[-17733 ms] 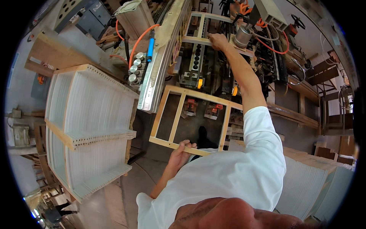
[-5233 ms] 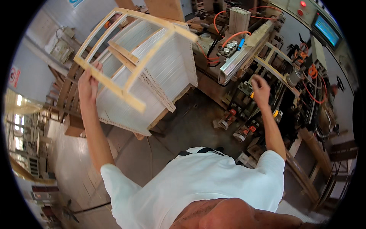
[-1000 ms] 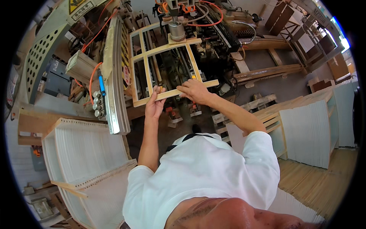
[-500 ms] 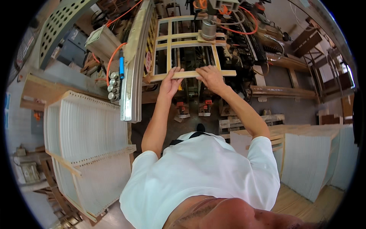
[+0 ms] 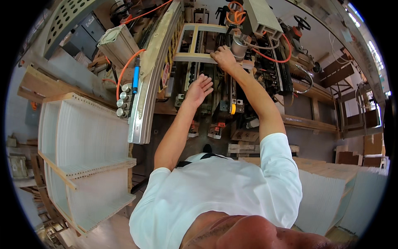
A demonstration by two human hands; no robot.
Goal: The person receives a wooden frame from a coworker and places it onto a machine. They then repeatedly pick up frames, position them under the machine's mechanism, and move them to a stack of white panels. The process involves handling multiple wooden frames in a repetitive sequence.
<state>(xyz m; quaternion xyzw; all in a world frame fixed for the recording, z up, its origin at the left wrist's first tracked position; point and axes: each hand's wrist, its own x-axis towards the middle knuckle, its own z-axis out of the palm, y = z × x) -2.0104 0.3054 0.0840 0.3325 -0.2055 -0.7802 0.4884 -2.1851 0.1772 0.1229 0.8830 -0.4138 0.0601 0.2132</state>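
Observation:
A pale wooden frame (image 5: 193,55) of narrow slats lies on the dark machine bed, against the yellow-and-black striped side guide. My right hand (image 5: 224,58) is curled over the right part of its near rail, beside a metal cylinder (image 5: 239,46). Part of the rail is hidden behind that hand and cylinder. My left hand (image 5: 200,89) hovers nearer to me above the machine, palm partly turned up, fingers outstretched and holding nothing. It is apart from the frame.
A metal beam (image 5: 143,108) with a blue pen-like object (image 5: 136,79) and round silver knobs runs along the left. Stacks of white-sided panels (image 5: 91,141) stand at left and right. Orange hoses (image 5: 286,52) loop around the machine. Red-and-black parts (image 5: 217,130) sit low in front.
The frame has moved away from me, deeper into the machine. My left hand has let go of its near rail and opened. My right hand has reached farther forward with the rail.

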